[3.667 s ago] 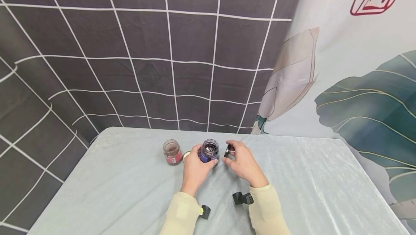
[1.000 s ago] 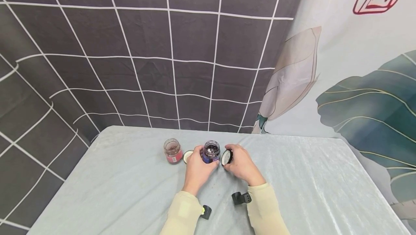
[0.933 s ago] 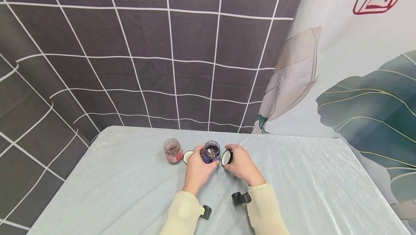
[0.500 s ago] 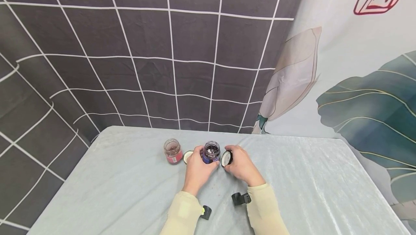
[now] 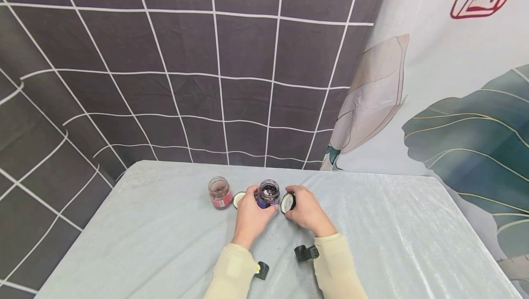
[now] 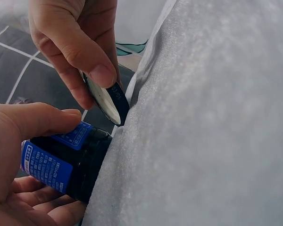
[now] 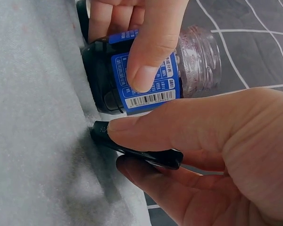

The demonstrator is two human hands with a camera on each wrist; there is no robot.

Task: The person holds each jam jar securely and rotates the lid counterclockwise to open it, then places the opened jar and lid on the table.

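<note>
My left hand (image 5: 250,218) grips a glass jar (image 5: 269,200) with a blue label, which stands upright without a lid on the cloth. Dark residue shows inside it. In the right wrist view, the thumb lies across the label of this jar (image 7: 148,96), beside a barcode. Just right of the jar, my right hand (image 5: 309,209) pinches a black lid (image 5: 288,202) by its rim. The lid stands on edge, its pale inside turned towards the jar. In the left wrist view, the edge of the lid (image 6: 119,101) is right at the cloth.
Left of my left hand stands a lidless glass jar (image 5: 219,197) with a pink-red label. A second lid (image 5: 237,199), pale inside up, lies between the two jars, partly hidden by the hand. A light grey cloth (image 5: 165,234) covers the table, with dark gridded fabric (image 5: 244,101) behind.
Since the oldest frame, the black lid has turned in my right fingers, so its pale inside now shows. The blue-labelled jar and left hand sit slightly further right in view. Little differs over the last second.
</note>
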